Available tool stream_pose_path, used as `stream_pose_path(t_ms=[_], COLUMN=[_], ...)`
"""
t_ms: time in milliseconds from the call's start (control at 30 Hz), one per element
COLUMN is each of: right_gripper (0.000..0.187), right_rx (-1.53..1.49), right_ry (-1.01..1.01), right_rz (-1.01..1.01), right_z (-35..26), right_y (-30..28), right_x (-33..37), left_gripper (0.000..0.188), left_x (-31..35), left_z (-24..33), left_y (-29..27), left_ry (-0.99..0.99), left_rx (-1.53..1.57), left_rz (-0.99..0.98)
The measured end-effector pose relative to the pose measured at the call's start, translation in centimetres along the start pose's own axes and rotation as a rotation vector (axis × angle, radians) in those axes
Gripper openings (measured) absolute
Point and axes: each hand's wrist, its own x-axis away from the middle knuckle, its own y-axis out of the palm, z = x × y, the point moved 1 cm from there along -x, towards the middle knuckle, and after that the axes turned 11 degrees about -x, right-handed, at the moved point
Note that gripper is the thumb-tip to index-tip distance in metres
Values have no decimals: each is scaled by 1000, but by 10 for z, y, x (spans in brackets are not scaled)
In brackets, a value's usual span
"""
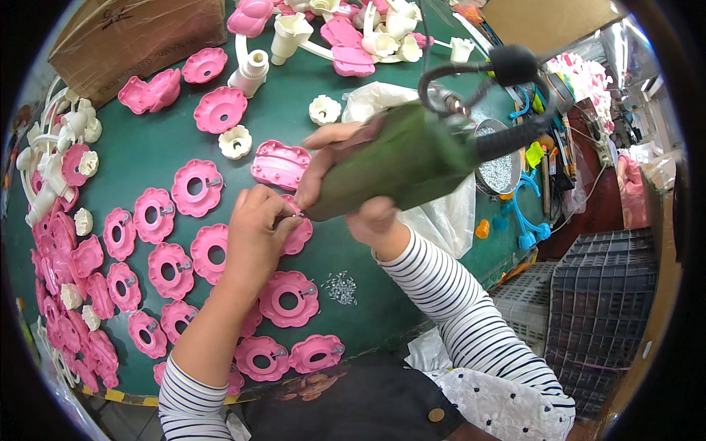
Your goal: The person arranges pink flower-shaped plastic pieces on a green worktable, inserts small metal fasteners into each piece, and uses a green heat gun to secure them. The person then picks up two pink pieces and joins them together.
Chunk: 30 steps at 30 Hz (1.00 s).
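Note:
My right hand (373,217) is wrapped round a thick green power screwdriver (404,158), tilted with its tip down to the left. A black cable runs from its upper end. At that tip, the thumb and fingers of my left hand (254,224) are pinched together on what looks like a small screw, mostly hidden. Beneath them lies a pink flower-shaped ring (298,237), partly covered by hand and tool. More pink rings (289,298) with grey metal tabs lie in rows around my left forearm. Loose small screws (340,287) form a pile to the right.
Pink and white plastic parts (62,279) are heaped along the left edge. White spouted pieces (251,73) stand at the back beside a cardboard box (140,44). A round metal bowl of screws (496,165), hand tools and blue cords (526,213) lie right; dark crates (599,309) stand beyond the table.

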Motion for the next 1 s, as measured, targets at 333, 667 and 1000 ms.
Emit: stream_pose_path(t_ms=[333,667,1000], right_gripper=[95,106,102], right_rx=[-54,49,42], right_ry=[2,121,207], right_rz=[-28,-38,-14], right_z=[2,32,44], right_y=[40,82,81], right_x=[-17,-30,-7], left_gripper=[19,15,18], left_x=[17,40,53], left_z=[-10,-41,-50], left_y=[-31,-82,-67], left_ry=[-7,-58,248], left_rx=[-90,4,-185], left_rz=[118,75,-16])
